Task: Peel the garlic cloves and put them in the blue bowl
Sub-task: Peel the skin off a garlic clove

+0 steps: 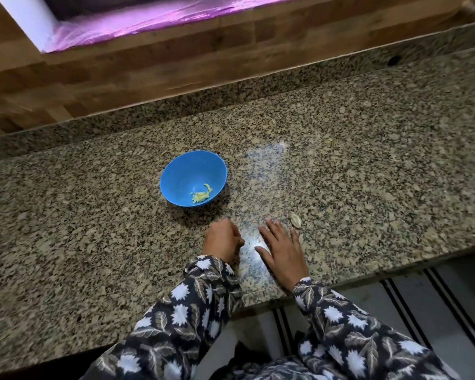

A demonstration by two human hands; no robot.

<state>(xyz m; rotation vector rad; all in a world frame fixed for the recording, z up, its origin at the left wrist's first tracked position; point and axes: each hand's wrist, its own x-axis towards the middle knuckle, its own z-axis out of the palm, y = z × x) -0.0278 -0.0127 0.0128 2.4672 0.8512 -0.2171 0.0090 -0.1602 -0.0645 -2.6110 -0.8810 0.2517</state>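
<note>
The blue bowl [176, 171] stands on the granite table [368, 160], left of and beyond both hands, with a few pale peeled cloves [202, 194] lying at its bottom. The left hand [222, 238] sits just near of the bowl with its fingers curled under; whether they hold a clove I cannot tell. The right hand [284, 256] lies flat on the table, fingers [272, 224] spread wide and holding nothing.

Just beyond its outer fingers lies a small tan piece [296, 221], perhaps an unpeeled clove, perhaps only husk; blur leaves it unclear. If it is a clove, the step is best done by pinching it at one end, splitting the skin with a thumbnail, and carrying the bare clove left to the bowl.

Nothing stands between hands and bowl. The table's near edge runs close under the right wrist, so a flicked clove could roll off. A wooden panel [121, 64] and a pink sheet [148, 26] run along the far side.
</note>
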